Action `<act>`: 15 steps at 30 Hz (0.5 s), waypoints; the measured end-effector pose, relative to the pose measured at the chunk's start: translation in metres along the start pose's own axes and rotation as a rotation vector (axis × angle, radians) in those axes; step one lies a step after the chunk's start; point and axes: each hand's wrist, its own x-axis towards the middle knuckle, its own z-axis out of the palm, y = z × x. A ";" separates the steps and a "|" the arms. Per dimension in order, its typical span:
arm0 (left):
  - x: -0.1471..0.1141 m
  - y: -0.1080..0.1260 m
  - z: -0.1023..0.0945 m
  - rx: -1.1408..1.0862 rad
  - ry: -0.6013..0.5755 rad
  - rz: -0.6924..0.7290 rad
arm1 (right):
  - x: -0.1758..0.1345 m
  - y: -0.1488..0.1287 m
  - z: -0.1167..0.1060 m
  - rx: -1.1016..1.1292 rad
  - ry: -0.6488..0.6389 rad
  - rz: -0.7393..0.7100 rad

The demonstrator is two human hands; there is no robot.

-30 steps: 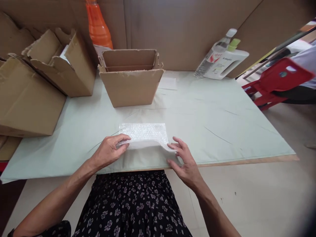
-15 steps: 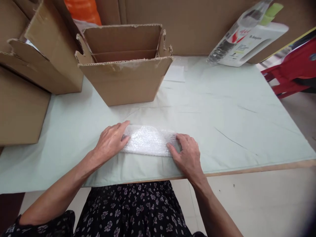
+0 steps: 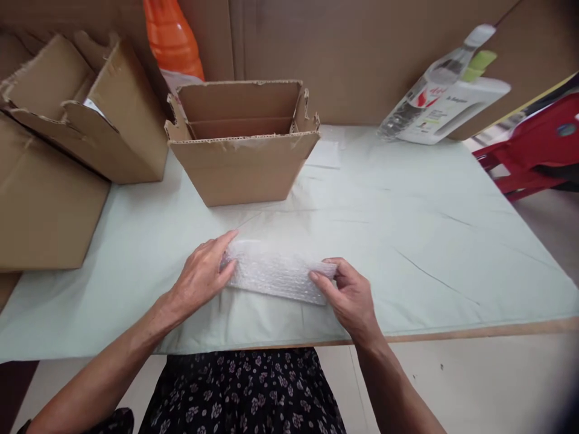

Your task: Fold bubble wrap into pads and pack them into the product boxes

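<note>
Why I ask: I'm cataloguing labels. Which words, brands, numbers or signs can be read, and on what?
None reads for certain.
Clear bottle: red lettering, too blurred.
White jug: dark and green print, too blurred.
Red chair: round mark, too small to make out.

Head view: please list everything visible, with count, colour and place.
Bubble wrap: one, whitish, front centre
Middle box: one, brown, on cloth
Left boxes: at least two, brown, left
Orange bottle: one, orange, back left
Clear bottle: one, transparent, back right
Jug: one, white, green cap, back right
Flat sheet: one, white, centre back
Cloth: one, pale green, centre
Cardboard backing: unclear count, brown, back
Chair: one, red, far right
Floor: one, pale, below
Patterned garment: one, black, bottom
Left hand: one, bare, on wrap
Right hand: one, bare, on wrap
</note>
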 end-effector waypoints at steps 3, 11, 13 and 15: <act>0.023 0.002 -0.004 -0.100 0.158 0.065 | -0.008 -0.032 -0.011 0.014 0.199 -0.220; 0.001 -0.026 -0.006 -0.190 0.254 -0.031 | -0.018 -0.095 0.051 -0.529 -0.461 -0.885; -0.037 -0.033 -0.009 -0.123 0.253 -0.049 | -0.019 -0.085 0.075 -0.624 -0.575 -0.852; -0.073 -0.033 -0.014 -0.067 0.240 -0.024 | -0.019 -0.076 0.091 -0.634 -0.619 -0.780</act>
